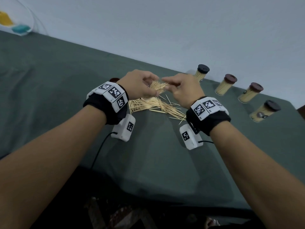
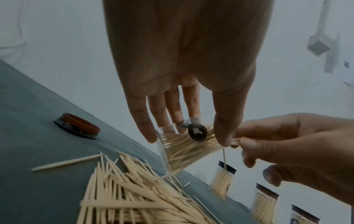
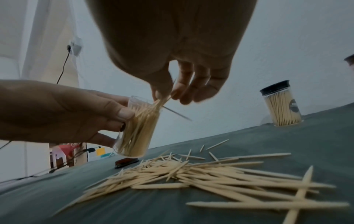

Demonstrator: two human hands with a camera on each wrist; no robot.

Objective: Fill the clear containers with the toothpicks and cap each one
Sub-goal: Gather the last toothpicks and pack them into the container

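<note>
My left hand (image 1: 142,86) grips a clear container (image 3: 138,128), tilted and partly filled with toothpicks, a little above the green cloth. A round dark sticker (image 2: 197,132) shows on its wall. At the container's open mouth my right hand (image 3: 166,94) pinches a small bunch of toothpicks (image 3: 160,103) between thumb and fingers. One toothpick (image 3: 178,114) sticks out sideways from the mouth. A pile of loose toothpicks (image 1: 151,106) lies on the cloth just below both hands. Left of the pile, a reddish-brown cap (image 2: 78,126) lies loose on the cloth.
Several capped containers full of toothpicks (image 1: 226,85) stand in a row along the far right edge of the cloth-covered table (image 1: 49,80), close to the pale wall. The nearest one (image 1: 201,72) stands just behind my right hand. Camera cables hang from both wrists.
</note>
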